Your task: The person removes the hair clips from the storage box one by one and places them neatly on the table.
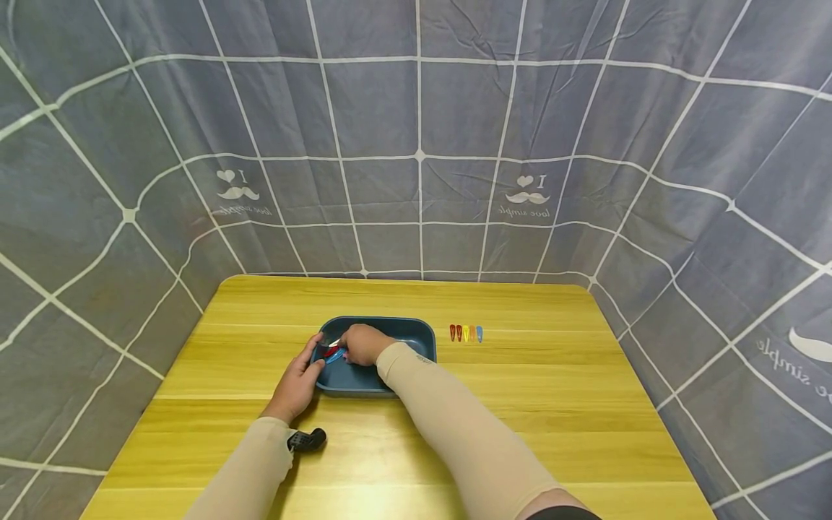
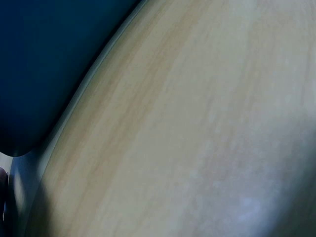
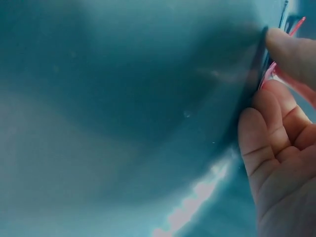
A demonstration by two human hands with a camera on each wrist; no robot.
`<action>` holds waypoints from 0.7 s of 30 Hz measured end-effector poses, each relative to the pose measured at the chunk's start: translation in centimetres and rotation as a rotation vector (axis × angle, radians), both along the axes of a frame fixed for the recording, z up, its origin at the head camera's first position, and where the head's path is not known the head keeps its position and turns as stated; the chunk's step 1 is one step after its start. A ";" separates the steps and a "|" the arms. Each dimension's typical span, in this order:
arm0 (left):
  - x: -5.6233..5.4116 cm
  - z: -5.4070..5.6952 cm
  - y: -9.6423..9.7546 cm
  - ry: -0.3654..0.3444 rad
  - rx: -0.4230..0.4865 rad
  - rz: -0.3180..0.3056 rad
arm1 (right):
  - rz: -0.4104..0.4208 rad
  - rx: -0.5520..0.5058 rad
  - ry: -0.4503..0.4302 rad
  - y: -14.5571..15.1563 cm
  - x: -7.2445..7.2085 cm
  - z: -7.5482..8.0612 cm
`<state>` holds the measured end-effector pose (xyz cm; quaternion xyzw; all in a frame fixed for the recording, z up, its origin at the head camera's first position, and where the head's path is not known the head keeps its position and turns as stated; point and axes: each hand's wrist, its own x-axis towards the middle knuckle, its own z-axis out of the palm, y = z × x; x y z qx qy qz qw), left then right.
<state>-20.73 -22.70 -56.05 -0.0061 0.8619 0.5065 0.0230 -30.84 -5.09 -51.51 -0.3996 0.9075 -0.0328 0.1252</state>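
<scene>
"Where's the pink-red hair clip?"
"At R hand, seemingly pinched btwn thumb & fingertips, inside the tray; blue clip just left of that hand."
"L hand?"
"Spread on tray's left rim, prob. to steady it."
"Right of R hand?"
"Snap-clip row on counter, prob. spaced to keep 'em sorted."

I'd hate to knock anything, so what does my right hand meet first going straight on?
Your right hand would probably meet the clips in the tray first, though depth is unclear.
</scene>
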 end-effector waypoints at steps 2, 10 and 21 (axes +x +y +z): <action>0.0 0.0 0.0 0.002 -0.002 -0.001 | 0.002 -0.002 0.008 0.0 0.0 -0.1; 0.0 0.0 0.0 0.008 0.000 -0.009 | -0.033 -0.027 -0.010 0.0 0.0 -0.2; 0.1 0.1 0.1 -0.003 -0.019 -0.007 | -0.020 -0.068 0.010 0.4 0.0 -0.1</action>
